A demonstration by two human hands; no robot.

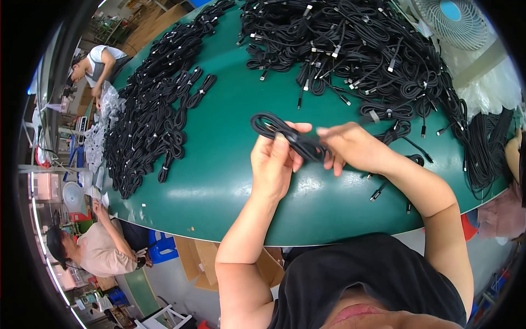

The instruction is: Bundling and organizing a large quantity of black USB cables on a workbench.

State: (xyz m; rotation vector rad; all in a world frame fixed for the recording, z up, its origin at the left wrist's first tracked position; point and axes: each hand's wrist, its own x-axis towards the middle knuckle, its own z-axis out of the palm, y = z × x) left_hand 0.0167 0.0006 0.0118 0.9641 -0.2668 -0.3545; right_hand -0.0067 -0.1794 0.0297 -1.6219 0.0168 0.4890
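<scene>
A black cable (296,140), coiled into a long bundle, is held above the green table. My left hand (272,162) is closed on it, with the thumb on top of the coil's middle. At the bundle's right end is my right hand (356,147), its fingers curled beside the loops and smeared by motion; whether they grip the cable I cannot tell. Just right of that hand, a few loose black cables (395,131) with metal plugs lie on the table.
A large heap of black cables (350,49) covers the far right of the green table (230,131). Tied cable bundles (148,120) are piled at the left. A fan (455,22) stands back right. Two people are at the left, and another person's arm (513,156) shows at the right edge.
</scene>
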